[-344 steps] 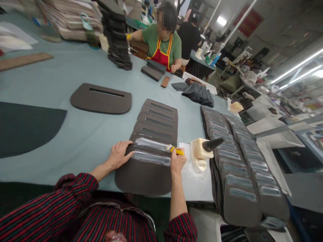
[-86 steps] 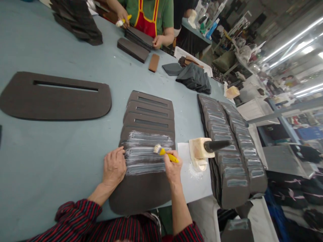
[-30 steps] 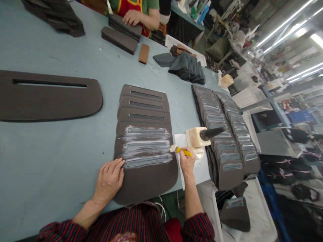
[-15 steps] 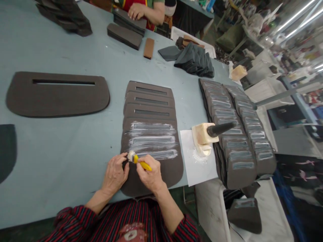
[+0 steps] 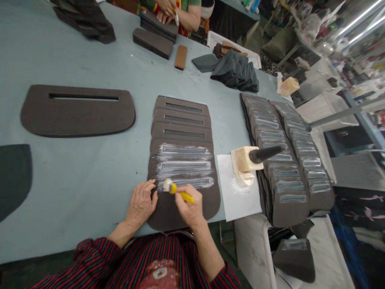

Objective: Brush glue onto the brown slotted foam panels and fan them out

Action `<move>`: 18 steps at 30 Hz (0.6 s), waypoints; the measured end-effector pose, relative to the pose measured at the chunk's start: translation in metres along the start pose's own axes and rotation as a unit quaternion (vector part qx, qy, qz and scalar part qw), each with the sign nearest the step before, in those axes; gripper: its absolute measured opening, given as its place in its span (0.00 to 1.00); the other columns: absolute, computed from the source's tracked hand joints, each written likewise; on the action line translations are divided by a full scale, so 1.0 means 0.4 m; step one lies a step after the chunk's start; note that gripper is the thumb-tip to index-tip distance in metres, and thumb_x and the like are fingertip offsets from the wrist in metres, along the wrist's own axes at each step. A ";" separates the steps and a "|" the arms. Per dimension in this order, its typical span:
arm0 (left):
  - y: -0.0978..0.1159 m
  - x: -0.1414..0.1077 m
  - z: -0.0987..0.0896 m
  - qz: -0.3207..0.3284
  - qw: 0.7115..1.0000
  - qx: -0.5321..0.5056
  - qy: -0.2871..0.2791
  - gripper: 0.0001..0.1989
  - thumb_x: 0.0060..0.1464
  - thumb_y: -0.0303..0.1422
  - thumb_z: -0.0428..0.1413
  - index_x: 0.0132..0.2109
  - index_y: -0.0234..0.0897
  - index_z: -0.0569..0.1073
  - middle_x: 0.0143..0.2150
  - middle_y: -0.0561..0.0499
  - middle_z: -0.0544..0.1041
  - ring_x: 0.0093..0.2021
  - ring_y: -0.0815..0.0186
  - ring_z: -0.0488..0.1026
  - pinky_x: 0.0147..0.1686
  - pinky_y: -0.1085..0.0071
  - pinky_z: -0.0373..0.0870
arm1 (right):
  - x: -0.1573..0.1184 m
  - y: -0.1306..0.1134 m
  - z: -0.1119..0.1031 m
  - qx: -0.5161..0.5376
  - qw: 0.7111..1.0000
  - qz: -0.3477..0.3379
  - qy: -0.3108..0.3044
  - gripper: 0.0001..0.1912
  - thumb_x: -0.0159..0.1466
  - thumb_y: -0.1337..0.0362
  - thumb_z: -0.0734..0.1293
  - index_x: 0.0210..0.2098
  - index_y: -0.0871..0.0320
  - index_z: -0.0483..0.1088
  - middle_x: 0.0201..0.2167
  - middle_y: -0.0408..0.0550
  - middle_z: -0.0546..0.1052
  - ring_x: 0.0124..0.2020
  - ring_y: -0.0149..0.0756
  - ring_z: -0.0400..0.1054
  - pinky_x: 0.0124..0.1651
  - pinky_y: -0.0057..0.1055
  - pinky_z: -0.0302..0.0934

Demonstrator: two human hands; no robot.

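Note:
My right hand (image 5: 191, 204) is closed around the yellow handle of a brush (image 5: 184, 194). Its pale bristles touch the left end of a white-smeared slot on overlapping dark brown slotted panels (image 5: 180, 212). My left hand (image 5: 141, 204) rests at the left edge of these panels, fingers extended and thumb apart, touching the edge. White streaks cover the three nearer visible slots; the three farther ones are bare. Right of the panels, a cream-coloured container (image 5: 244, 160) with a dark spout-like piece lies on a white sheet (image 5: 224, 192) spotted with white residue.
Two rows of white-smeared panels (image 5: 288, 212) lie at the right. A large slotted panel (image 5: 78, 116) and a dark green piece (image 5: 13, 176) are at left. Across the table, a co-worker's hands (image 5: 165, 10) are above stacked dark pieces (image 5: 153, 42). A white bin (image 5: 252, 245) stands below.
The brush in my right hand has moved right, away from my left fingertips, along the nearest smeared slot. My left hand stays at the panel edge. The co-worker's second hand has come into view.

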State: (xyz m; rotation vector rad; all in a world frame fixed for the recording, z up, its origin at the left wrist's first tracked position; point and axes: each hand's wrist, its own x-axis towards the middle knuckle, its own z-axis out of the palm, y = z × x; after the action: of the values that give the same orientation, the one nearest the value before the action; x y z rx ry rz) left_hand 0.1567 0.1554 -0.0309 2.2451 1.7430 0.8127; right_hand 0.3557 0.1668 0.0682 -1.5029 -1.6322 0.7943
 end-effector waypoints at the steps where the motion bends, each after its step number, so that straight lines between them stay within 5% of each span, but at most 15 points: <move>1: -0.001 -0.001 0.001 0.002 1.000 0.000 0.001 0.15 0.54 0.27 0.52 0.50 0.37 0.64 0.54 0.40 0.72 0.55 0.55 0.68 0.56 0.52 0.64 | 0.001 -0.013 0.036 0.010 0.999 -0.018 -0.029 0.07 0.61 0.66 0.62 0.33 0.56 0.72 0.29 0.44 0.74 0.30 0.31 0.68 0.37 0.28 0.62; 4: -0.003 -0.001 0.004 0.002 1.000 0.004 0.000 0.16 0.54 0.27 0.53 0.50 0.37 0.63 0.54 0.41 0.72 0.55 0.54 0.68 0.56 0.52 0.64 | -0.002 0.013 0.026 0.018 0.999 0.024 -0.027 0.07 0.62 0.66 0.61 0.32 0.56 0.72 0.28 0.44 0.73 0.29 0.31 0.67 0.36 0.27 0.61; 9: -0.003 -0.004 0.003 -0.004 1.000 0.005 0.000 0.16 0.54 0.27 0.53 0.50 0.37 0.64 0.54 0.41 0.72 0.55 0.55 0.68 0.57 0.53 0.63 | -0.016 0.137 -0.228 -0.061 0.982 0.136 0.119 0.06 0.59 0.63 0.64 0.29 0.58 0.71 0.23 0.40 0.70 0.23 0.29 0.62 0.28 0.26 0.57; 11: -0.001 -0.002 -0.003 -0.010 1.000 0.000 -0.003 0.15 0.55 0.27 0.53 0.50 0.37 0.64 0.54 0.41 0.72 0.54 0.55 0.68 0.57 0.53 0.63 | -0.002 0.148 -0.278 -0.098 0.972 0.135 0.164 0.05 0.59 0.63 0.65 0.28 0.58 0.70 0.22 0.39 0.69 0.23 0.29 0.61 0.28 0.26 0.56; 14: 0.004 0.018 -0.021 -0.028 0.999 -0.016 -0.004 0.13 0.56 0.28 0.52 0.49 0.38 0.64 0.51 0.42 0.74 0.52 0.56 0.69 0.56 0.54 0.63 | 0.043 0.107 -0.226 -0.076 0.976 0.110 0.170 0.04 0.60 0.64 0.65 0.29 0.58 0.70 0.23 0.40 0.69 0.24 0.29 0.62 0.29 0.26 0.56; 18: 0.016 0.088 -0.035 -0.043 0.999 -0.010 -0.010 0.14 0.57 0.31 0.52 0.50 0.38 0.65 0.52 0.42 0.73 0.54 0.57 0.68 0.57 0.55 0.60 | 0.119 0.009 -0.020 0.020 0.996 0.029 0.078 0.05 0.62 0.65 0.63 0.32 0.57 0.71 0.28 0.43 0.72 0.29 0.31 0.66 0.35 0.27 0.60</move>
State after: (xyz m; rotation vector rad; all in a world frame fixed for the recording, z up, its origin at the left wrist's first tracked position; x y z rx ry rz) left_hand 0.1603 0.1838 -0.0056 2.1417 1.7989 0.7831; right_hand 0.3639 0.2139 0.0749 -1.5495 -1.4562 0.7177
